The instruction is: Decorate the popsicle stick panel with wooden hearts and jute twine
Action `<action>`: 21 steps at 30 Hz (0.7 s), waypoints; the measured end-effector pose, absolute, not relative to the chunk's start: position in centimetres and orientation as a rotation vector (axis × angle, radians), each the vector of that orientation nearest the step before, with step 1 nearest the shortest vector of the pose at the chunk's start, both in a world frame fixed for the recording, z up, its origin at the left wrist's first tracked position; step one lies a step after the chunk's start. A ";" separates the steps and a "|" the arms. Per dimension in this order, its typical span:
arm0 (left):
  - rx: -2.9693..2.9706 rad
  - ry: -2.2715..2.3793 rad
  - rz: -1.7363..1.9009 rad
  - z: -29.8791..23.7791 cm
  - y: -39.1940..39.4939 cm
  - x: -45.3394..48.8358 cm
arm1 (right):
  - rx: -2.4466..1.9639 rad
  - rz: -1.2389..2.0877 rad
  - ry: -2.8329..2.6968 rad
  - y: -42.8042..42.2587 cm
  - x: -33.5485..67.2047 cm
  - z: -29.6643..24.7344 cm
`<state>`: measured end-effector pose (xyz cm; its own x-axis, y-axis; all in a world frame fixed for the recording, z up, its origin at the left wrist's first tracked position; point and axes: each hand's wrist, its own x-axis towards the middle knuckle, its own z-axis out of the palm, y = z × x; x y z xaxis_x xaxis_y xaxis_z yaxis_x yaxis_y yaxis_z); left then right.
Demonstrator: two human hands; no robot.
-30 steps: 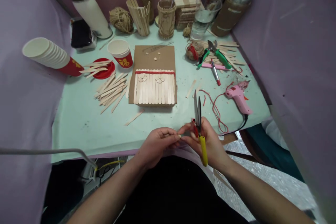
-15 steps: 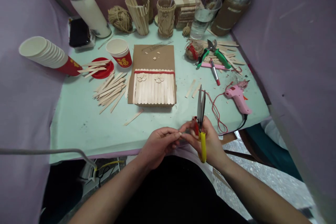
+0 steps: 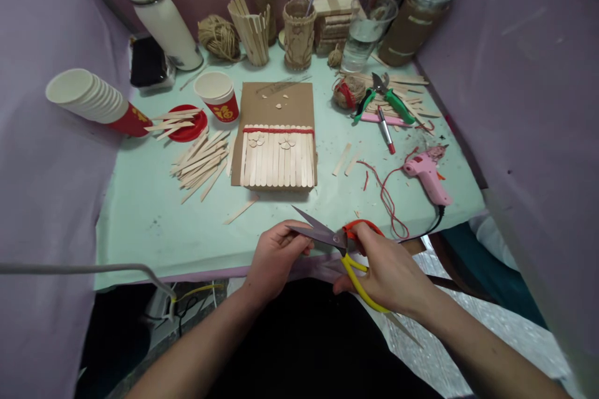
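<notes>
My right hand grips a pair of scissors by its red and yellow handles. The blades are spread and point left, one of them crossing over the fingertips of my left hand. Those fingers are pinched together at the table's front edge; whatever they hold is too small and covered to make out. Beyond the hands lies a piece of brown cardboard, its lower half covered by a row of craft sticks with a red cord across the top and small wooden petal shapes on it.
Loose sticks lie on the left near a paper cup and a stack of cups. On the right are a pink glue gun, red string, green-handled pruners and a marker. Water stands behind.
The scissors have swung from pointing away to pointing left, and their blades have spread wider. My right hand has separated from my left fingertips and taken the handles. A short red snippet now shows on the table.
</notes>
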<state>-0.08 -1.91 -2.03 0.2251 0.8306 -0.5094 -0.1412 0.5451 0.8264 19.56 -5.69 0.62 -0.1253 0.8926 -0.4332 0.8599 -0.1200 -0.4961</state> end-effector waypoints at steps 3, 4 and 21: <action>0.805 1.167 0.752 -1.9 -1.9 -0.3 | -2.028 1.078 -2.070 -5.9 19.7 0.6; 0.823 1.165 0.755 -1.9 -1.9 -0.3 | -2.028 1.078 -2.075 -5.9 19.8 0.6; 0.933 1.142 0.740 -2.1 -1.7 -0.4 | -2.079 1.023 -2.192 -6.1 19.7 0.8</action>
<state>-0.42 -1.71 -2.07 0.2659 0.8695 -0.4162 -0.0243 0.4377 0.8988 19.69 -6.05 0.85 -0.1498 0.8800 -0.4508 0.9108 -0.0546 -0.4091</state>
